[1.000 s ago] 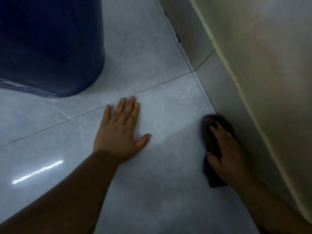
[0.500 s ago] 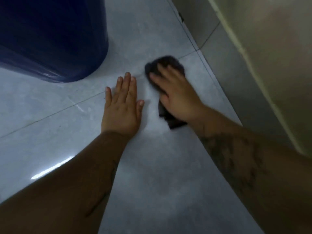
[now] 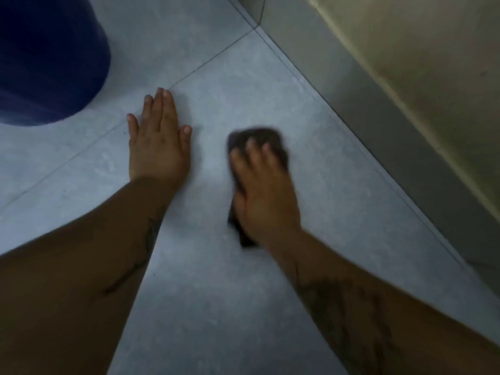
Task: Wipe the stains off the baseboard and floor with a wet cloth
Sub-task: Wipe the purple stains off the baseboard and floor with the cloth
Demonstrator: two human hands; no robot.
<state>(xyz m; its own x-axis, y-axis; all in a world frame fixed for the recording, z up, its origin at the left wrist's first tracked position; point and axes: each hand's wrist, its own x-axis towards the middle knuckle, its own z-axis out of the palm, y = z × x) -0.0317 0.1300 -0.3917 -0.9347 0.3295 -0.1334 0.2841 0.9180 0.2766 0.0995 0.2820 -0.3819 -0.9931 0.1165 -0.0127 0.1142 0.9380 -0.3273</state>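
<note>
A dark cloth [image 3: 266, 136] lies flat on the grey tiled floor [image 3: 211, 280], pressed down under my right hand [image 3: 263, 190], whose fingers spread over it. Parts of the cloth show beyond the fingertips and under the wrist. My left hand [image 3: 158, 142] rests flat on the floor to the left of the cloth, fingers together, holding nothing. The grey baseboard [image 3: 384, 125] runs diagonally along the right, a hand's width or more from the cloth.
A large dark blue round container [image 3: 46, 58] stands on the floor at the upper left. A cream wall [image 3: 433, 55] rises above the baseboard. Tile joints cross the floor near my left fingertips.
My right hand has slid the cloth from the baseboard across the floor toward my left hand, then back toward me. My left hand stays planted, thumb drawn in.
</note>
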